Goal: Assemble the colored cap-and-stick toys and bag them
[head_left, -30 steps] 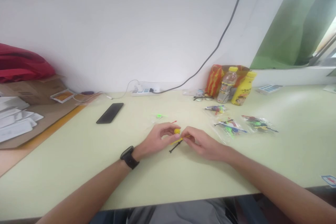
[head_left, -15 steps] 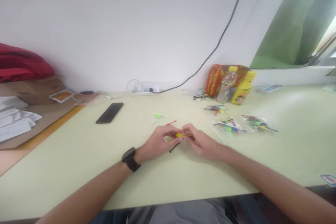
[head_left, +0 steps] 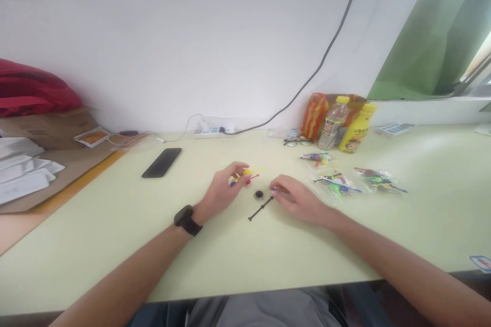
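My left hand (head_left: 222,189), with a black watch on its wrist, is closed on a small yellow toy piece (head_left: 248,172) that has red and blue bits beside it. My right hand (head_left: 297,199) rests on the pale green table (head_left: 115,225) with its fingers pinched together near a thin black rod (head_left: 261,208). Whether they hold a small part I cannot make out. A small black ring (head_left: 259,194) lies on the table between the two hands.
Three clear bags of coloured toy parts (head_left: 335,184) lie to the right. Behind them stand a clear bottle (head_left: 329,125), a yellow bottle (head_left: 353,135), a snack bag and glasses. A black phone (head_left: 161,162) lies to the left; a power strip (head_left: 210,133) sits by the wall.
My hands have drawn apart. The left hand lifted the yellow piece up and to the left; the black ring and rod now lie uncovered on the table.
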The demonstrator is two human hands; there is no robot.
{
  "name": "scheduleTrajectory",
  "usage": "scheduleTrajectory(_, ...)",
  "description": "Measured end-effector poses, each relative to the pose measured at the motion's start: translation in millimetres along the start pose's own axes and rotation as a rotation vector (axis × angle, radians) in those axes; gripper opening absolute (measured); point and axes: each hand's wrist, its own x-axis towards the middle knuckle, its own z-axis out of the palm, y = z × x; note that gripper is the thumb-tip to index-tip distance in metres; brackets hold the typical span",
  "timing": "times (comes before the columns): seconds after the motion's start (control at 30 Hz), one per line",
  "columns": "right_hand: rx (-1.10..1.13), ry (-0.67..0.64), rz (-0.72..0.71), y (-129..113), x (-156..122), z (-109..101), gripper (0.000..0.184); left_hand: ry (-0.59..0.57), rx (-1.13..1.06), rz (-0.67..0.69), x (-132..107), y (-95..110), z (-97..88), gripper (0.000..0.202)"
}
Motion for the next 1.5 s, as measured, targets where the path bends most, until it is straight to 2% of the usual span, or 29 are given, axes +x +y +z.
scheduleTrajectory(0.13,-0.096,-0.128,-0.116,0.4,-1.0,5.0,0.014,-0.055,0.155,-0.025,2.0,-10.4,-2.6,0.022)
scheduleTrajectory(0.33,-0.100,-0.174,-0.116,-2.8,-1.2,4.7,0.018,-0.074,0.280,0.019,5.5,-21.9,-0.9,0.022)
scheduleTrajectory(0.5,-0.080,-0.209,-0.135,-6.1,-1.1,3.5,0.022,0.072,0.432,0.018,7.8,-20.6,-4.7,0.030)
scheduleTrajectory(0.57,-0.071,-0.212,-0.146,-6.5,-1.3,4.3,0.023,0.096,0.495,-0.006,7.4,-18.0,-8.4,0.027)
scheduleTrajectory(0.7,-0.056,-0.220,-0.163,-6.0,-0.9,5.7,0.018,0.006,0.580,-0.059,3.8,-14.4,-15.1,0.033)
scheduleTrajectory(0.93,-0.086,-0.188,-0.180,-8.8,-0.4,1.9,0.015,-0.095,0.517,-0.017,-1.1,-16.0,-15.3,0.026)
scheduleTrajectory(1.03,-0.065,-0.168,-0.149,-10.9,-2.1,-0.7,0.013,-0.112,0.467,-0.029,0.6,-17.7,-16.8,0.031)
scheduleTrajectory(1.3,-0.005,-0.145,-0.030,-14.4,-4.5,-3.8,0.018,-0.024,0.514,-0.031,6.8,-22.7,-21.4,0.024)
scheduleTrajectory(1.5,-0.105,-0.108,-0.074,-6.5,-2.2,-4.9,0.012,0.073,0.441,-0.012,9.2,-25.3,-20.9,0.013)
